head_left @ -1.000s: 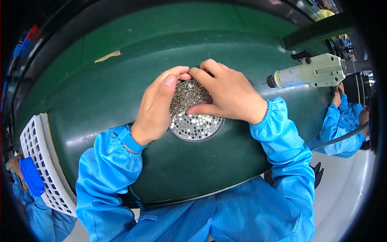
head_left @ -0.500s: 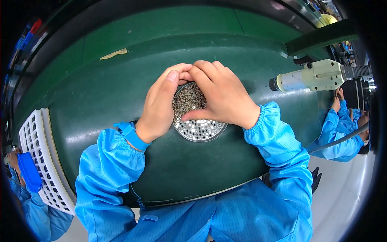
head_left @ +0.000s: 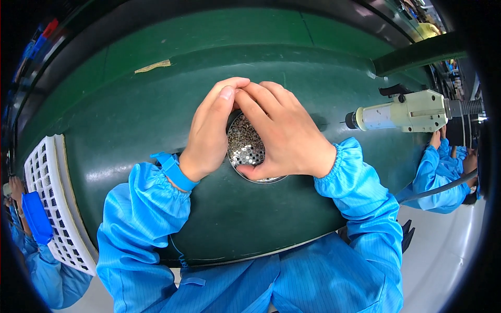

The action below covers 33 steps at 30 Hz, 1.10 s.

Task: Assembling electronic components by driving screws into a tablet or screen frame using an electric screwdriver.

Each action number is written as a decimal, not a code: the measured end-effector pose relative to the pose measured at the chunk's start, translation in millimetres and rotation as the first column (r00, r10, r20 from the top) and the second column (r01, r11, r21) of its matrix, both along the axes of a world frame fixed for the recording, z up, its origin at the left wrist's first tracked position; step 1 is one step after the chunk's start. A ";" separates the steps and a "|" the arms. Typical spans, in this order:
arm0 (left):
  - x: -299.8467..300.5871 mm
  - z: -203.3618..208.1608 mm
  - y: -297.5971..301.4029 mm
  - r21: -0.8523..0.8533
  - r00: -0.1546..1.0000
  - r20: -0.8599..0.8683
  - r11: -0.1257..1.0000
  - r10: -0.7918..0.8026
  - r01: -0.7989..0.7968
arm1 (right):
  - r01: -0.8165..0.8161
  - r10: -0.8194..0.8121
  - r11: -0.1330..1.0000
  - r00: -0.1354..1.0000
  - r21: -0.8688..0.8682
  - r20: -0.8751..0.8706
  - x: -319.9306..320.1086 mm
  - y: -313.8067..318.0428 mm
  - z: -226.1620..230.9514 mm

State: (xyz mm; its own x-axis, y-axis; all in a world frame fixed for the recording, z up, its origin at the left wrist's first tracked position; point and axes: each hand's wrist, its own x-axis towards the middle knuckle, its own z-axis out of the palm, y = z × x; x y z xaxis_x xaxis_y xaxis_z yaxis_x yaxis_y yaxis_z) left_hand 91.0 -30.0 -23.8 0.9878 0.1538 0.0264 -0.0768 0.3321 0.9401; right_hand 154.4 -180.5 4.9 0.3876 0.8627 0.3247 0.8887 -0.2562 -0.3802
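A round perforated plate [head_left: 249, 156] with a thin rim lies between my hands on the green table. Many tiny metal parts [head_left: 242, 132] are heaped over its far left portion, and bright and dark spots in a grid of holes show toward its near side. My left hand [head_left: 206, 136] is curled along the plate's left and far edge. My right hand [head_left: 290, 130] arches over the right side, its thumb at the near rim. The fingers of both hands meet at the far edge, hiding it. A blue band [head_left: 177, 175] circles my left wrist.
An electric screwdriver [head_left: 402, 112] lies at the right, its bit toward the plate. A white grid tray [head_left: 49, 193] and a blue bin [head_left: 37, 218] stand at the left. A tan strip [head_left: 152, 66] lies farther back. Other people in blue sleeves [head_left: 437, 182] work at both sides.
My right thumb has moved from the middle of the plate toward its near rim. My right hand now covers more of the plate's right side. The left hand stays at the left edge.
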 end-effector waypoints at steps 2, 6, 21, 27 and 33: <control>0.0 0.3 0.7 -0.004 1.000 0.002 1.000 0.001 -0.001 | 0.016 -0.016 1.000 1.000 0.015 0.006 -1.5 2.2 -0.7; -6.0 5.8 -0.2 -0.070 0.993 -0.103 0.996 -0.056 0.049 | 0.017 -0.016 0.999 0.999 0.029 -0.040 -7.5 -0.4 -2.6; -15.9 11.7 -2.2 -0.066 0.985 -0.158 0.996 -0.074 0.064 | -0.092 0.072 0.982 0.990 0.167 0.120 -27.1 5.9 -13.9; -16.2 8.9 -1.7 -0.097 0.988 -0.133 0.993 -0.079 0.066 | -0.070 0.049 0.985 0.990 0.158 0.132 -27.0 6.1 -15.7; -17.3 7.5 -0.7 -0.047 0.991 -0.116 0.997 -0.073 0.068 | 0.000 -0.021 0.989 0.990 0.147 0.142 -24.2 2.3 -14.1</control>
State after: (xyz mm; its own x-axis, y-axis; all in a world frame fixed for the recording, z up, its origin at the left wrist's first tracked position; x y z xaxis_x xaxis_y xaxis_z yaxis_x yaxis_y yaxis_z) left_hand 73.7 -30.7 -16.3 0.9921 0.0818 -0.0952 0.0582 0.3726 0.9262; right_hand 130.3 -178.2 -9.3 0.3367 0.7979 0.4999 0.9342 -0.2168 -0.2832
